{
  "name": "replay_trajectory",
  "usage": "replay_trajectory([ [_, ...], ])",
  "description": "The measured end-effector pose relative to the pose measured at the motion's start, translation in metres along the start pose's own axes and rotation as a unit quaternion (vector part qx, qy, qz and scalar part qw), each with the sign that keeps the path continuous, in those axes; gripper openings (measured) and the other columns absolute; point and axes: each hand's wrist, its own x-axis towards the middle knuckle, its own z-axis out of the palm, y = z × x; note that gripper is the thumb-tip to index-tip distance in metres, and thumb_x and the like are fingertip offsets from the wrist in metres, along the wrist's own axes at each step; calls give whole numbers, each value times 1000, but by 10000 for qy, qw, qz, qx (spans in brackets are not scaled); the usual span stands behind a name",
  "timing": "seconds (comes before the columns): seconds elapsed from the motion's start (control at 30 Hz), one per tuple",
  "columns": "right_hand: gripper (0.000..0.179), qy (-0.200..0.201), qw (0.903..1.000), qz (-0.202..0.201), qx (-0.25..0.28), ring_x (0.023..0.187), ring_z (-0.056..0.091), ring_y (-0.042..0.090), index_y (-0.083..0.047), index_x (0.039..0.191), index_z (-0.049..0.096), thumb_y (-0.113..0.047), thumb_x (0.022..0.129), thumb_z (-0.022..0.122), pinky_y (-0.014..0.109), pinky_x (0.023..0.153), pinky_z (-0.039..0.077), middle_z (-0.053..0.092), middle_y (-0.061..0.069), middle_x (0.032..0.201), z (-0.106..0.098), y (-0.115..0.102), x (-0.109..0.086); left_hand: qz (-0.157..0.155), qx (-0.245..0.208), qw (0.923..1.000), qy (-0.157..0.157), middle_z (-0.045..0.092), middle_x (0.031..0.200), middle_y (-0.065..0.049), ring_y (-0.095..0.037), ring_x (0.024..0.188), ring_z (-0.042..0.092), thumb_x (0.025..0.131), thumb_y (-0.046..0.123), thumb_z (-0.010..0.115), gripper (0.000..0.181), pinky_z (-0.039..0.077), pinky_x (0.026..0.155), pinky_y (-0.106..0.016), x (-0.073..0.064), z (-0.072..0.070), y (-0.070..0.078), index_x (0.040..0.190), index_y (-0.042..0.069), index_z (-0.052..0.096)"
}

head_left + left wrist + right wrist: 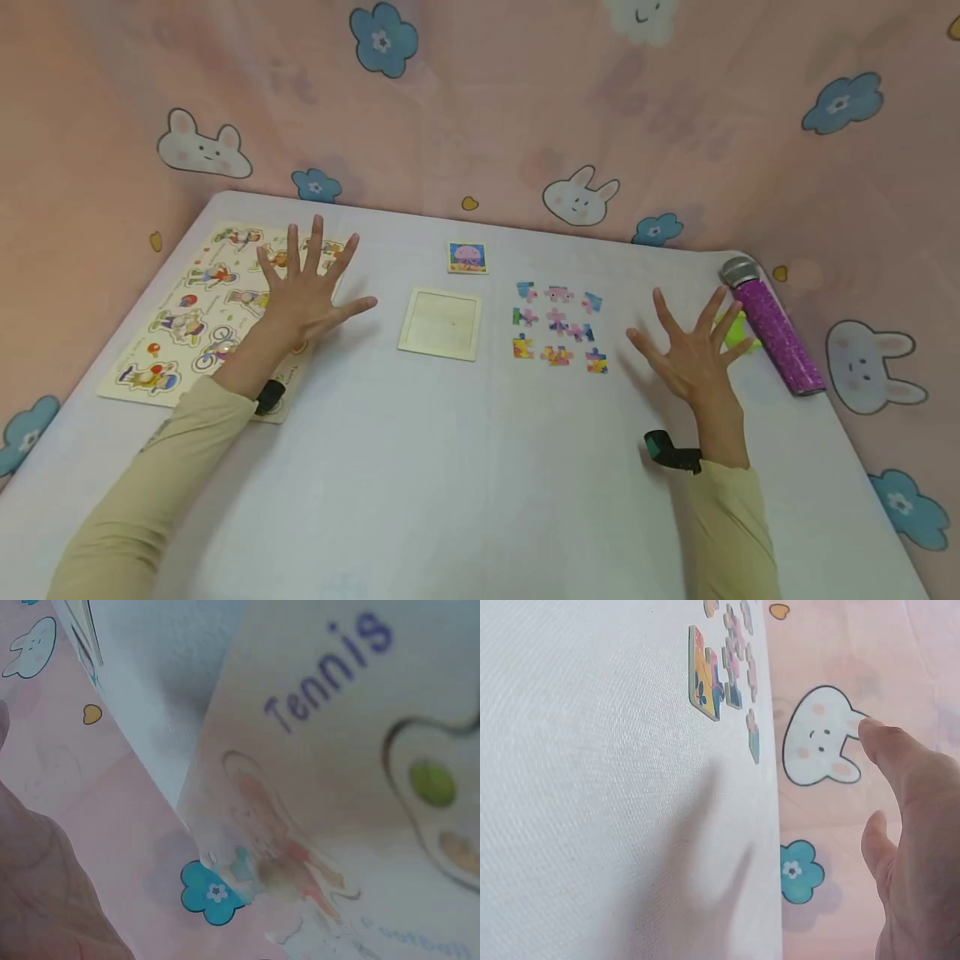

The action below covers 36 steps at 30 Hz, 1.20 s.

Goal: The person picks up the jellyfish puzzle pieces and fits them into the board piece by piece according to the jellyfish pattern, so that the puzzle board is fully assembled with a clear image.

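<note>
Hovering with fingers splayed wide, both hands are fully open and have hold of nothing. The left hand is over the illustrated board; the right hand is just beside the puzzle pieces, with the purple microphone beyond it. The nine pieces lie apart in three rows on the white surface, right of the shallow frame. Their cut edges in the right wrist view show some thickness, so they should be stiff and very light, likely to skid if nudged. A thumb-and-fingertip pinch on opposite edges suits them best, sparing the narrow tabs. The broad board looks rigid and would lift best by its rim.
</note>
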Motion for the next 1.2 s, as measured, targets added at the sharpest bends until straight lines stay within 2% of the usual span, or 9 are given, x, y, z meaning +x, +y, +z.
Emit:
replay_trajectory([
  [0.23,84,128,9999,-94,29,127,-42,42,-27,154,6,-74,88,30,81,85,-19,-45,16,143,1,-5,-2,196,36,9997,146,-32,154,-6,-36,135,-34,87,69,45,89,-13,98,-76,1,12,10,154,30,0],
  [0.4,84,214,9996,-161,-36,128,-39,45,-27,154,7,-74,87,29,81,85,-19,-43,17,144,5,-6,-1,339,-19,9991,-251,-28,155,-10,-41,136,-30,88,66,47,89,-11,99,-77,2,20,20,154,30,0],
  [0.5,84,270,9994,-220,-68,128,-39,44,-28,154,7,-74,87,29,82,86,-18,-42,18,144,6,-8,0,425,-342,9974,-466,-27,155,-12,-44,137,-25,89,64,48,89,-10,100,-76,1,25,26,154,31,-3],
  [0.6,83,310,9991,-275,-91,129,-37,44,-28,154,8,-74,88,30,82,87,-17,-41,18,145,7,-10,0,551,-749,9941,-555,-24,156,-14,-46,139,-20,89,59,52,90,-8,102,-75,1,30,31,154,30,-3],
  [0.7,82,306,9989,-333,-88,130,-37,43,-28,154,9,-73,88,30,81,88,-17,-41,18,145,7,-12,1,650,-1220,9876,-744,-19,157,-15,-45,140,-17,89,52,59,89,-4,107,-71,2,33,35,155,26,5],
  [0.83,82,313,9986,-396,-140,131,-36,43,-27,154,10,-73,89,29,79,90,-18,-39,17,147,6,-14,4,862,-1705,9769,-959,1,159,-19,-41,143,-1,87,40,67,80,9,114,-59,7,33,40,151,11,28],
  [0.93,81,355,9981,-505,12,133,-33,44,-26,154,10,-71,90,30,80,93,-14,-36,17,149,5,-15,7,1043,-1860,9727,-911,20,156,-21,-39,142,18,83,33,74,71,20,115,-52,11,33,43,140,0,46],
  [1.03,79,358,9961,-711,385,135,-29,45,-26,154,9,-66,91,37,79,97,-7,-32,19,151,5,-18,11,1155,-1956,9707,-778,32,150,-22,-38,134,35,78,27,80,67,36,107,-48,13,33,45,131,-4,54],
  [1.2,78,161,9884,-985,1146,138,-23,45,-24,154,7,-46,95,52,77,100,6,-26,20,154,7,-22,20,1016,-2174,9679,-749,44,141,-23,-37,125,46,74,21,83,63,51,92,-38,16,35,49,125,-8,58],
])
